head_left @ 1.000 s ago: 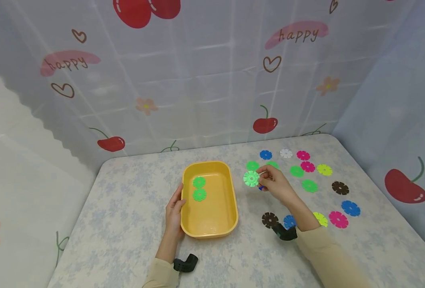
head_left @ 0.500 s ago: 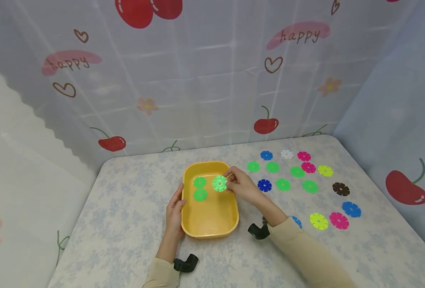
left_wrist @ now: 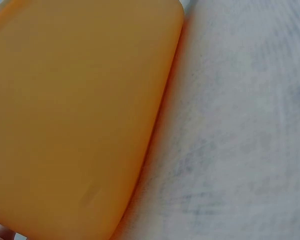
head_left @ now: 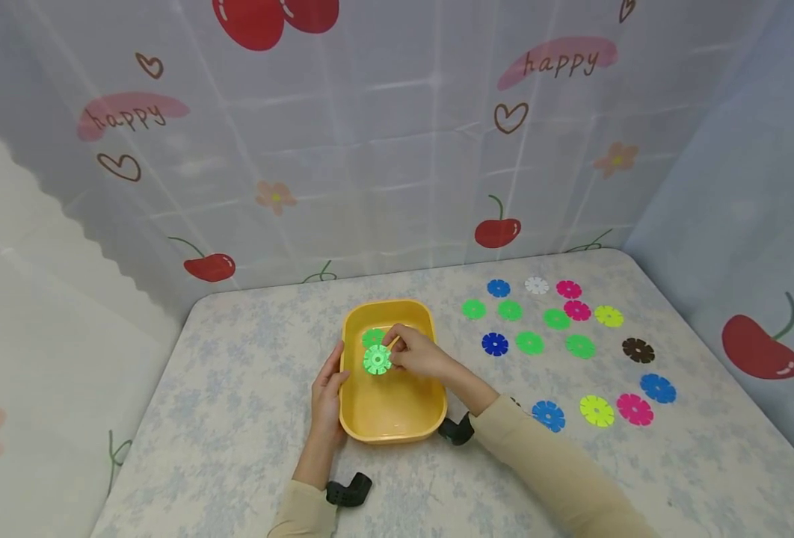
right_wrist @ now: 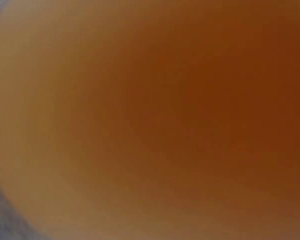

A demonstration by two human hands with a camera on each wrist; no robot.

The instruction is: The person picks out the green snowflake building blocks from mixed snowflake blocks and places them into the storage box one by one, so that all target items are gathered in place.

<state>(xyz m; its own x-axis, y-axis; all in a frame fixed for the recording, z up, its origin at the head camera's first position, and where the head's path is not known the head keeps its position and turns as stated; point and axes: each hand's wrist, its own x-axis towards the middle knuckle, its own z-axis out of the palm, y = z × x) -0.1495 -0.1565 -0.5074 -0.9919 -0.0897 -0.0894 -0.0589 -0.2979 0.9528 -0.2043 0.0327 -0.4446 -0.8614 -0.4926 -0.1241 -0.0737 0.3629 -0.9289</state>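
In the head view a yellow plastic tray point(head_left: 397, 418) stands on the table, its left side held by my left hand point(head_left: 326, 396) with the thumb at the rim. Over the inside of the tray, my right hand point(head_left: 424, 355) pinches a light green snowflake disc point(head_left: 375, 360), a flat round notched piece. Another green snowflake disc point(head_left: 372, 338) lies on the tray floor just behind it. The held disc covers the spot where a second one lay. Yellow tray wall point(left_wrist: 80, 115) fills much of the left wrist view; the right wrist view is a blur of the tray point(right_wrist: 140, 125).
Right of the tray, several snowflake discs lie spread on the table: green point(head_left: 529, 343), dark blue point(head_left: 495, 344), pink point(head_left: 635, 409), yellow point(head_left: 596, 411), white point(head_left: 537, 285) and brown point(head_left: 638, 350). My right sleeve point(head_left: 545, 456) hides part of the table. A printed curtain point(head_left: 383, 164) hangs behind.
My right hand has carried the green disc leftward from the table area, across the tray's right rim, to above the discs inside. My left hand has stayed at the tray's left side.
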